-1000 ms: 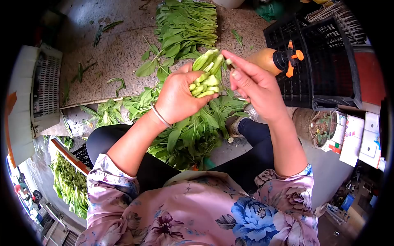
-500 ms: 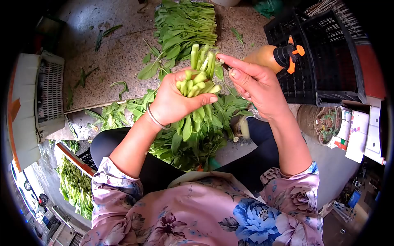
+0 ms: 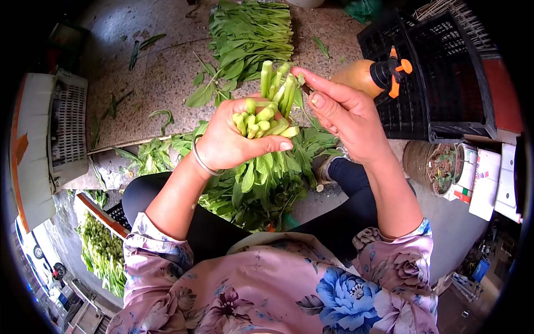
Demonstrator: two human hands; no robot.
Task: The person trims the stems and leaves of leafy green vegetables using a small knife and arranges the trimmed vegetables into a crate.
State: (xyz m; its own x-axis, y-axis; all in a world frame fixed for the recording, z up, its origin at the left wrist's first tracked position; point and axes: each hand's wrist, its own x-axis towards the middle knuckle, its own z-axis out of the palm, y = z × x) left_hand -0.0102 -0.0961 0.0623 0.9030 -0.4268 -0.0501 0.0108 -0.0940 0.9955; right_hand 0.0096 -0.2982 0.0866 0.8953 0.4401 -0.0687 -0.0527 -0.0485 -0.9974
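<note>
My left hand [image 3: 231, 136] is wrapped round a bunch of leafy green stems [image 3: 262, 119]. Their pale cut ends point up toward me, and the leaves hang down below the fist. Close by on the right, my right hand [image 3: 347, 114] pinches a small dark-bladed knife [image 3: 306, 89], mostly hidden by the fingers. A small bit of green stem sits at the index fingertip by the blade. Under both hands, more loose greens [image 3: 245, 206] are heaped between my knees.
A neat stack of greens [image 3: 250, 33] lies on the speckled stone slab [image 3: 167, 72], with stray leaves around. An orange spray bottle [image 3: 356, 78] stands by black crates [image 3: 450, 78] at right. A light crate [image 3: 67, 122] is at left, with more greens [image 3: 103, 250] lower left.
The bunch in my left hand has tilted slightly and shifted a little left, its stem ends fanned apart more. A stem bit now shows at my right index fingertip.
</note>
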